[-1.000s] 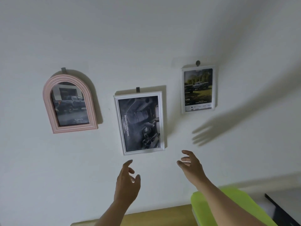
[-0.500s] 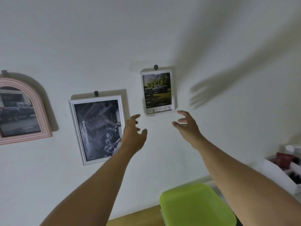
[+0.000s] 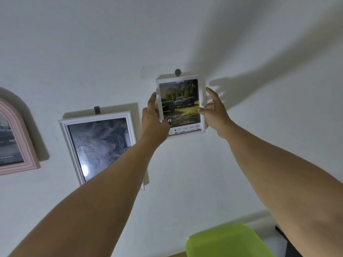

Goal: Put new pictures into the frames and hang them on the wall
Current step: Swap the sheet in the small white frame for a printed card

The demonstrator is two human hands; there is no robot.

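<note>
Now: left hand (image 3: 155,117), right hand (image 3: 215,112), lately free; fingers (image 3: 153,99) grip white frame (image 3: 181,104) sides; removal from hook (image 3: 177,72) likely.

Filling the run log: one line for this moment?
small white frame: at wall hook | left hand: holds left edge | right hand: holds right edge | pink arched frame, larger white frame: hanging

white frame (image 3: 202,101), pink frame (image 3: 22,145) (arched), lime tray (image 3: 226,242)
</note>
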